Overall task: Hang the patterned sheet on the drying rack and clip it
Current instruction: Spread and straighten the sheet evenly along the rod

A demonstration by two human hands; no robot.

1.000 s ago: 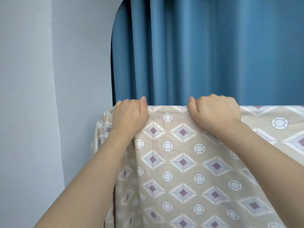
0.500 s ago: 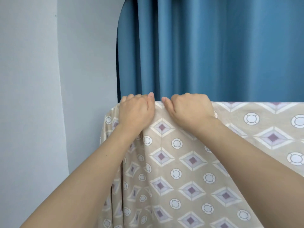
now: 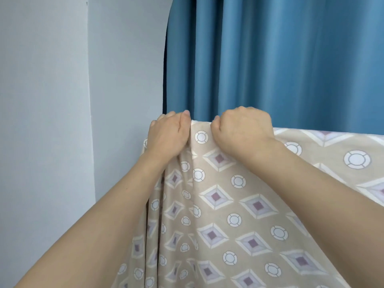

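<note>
Right hand point(image 3: 242, 132) slid beside left hand point(image 3: 168, 136) (sheet point(image 3: 239, 204) edge runs left-right).

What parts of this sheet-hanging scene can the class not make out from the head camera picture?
- Drying rack: hidden under the patterned sheet draped over it.
- Clips: none visible anywhere.
- Fingertips of the left hand and right hand: curled over the sheet's top edge, so each grip's far side is hidden.
- Sheet's lower and right parts: cut off by the frame edges.
- What lies behind the blue curtain: covered.
</note>
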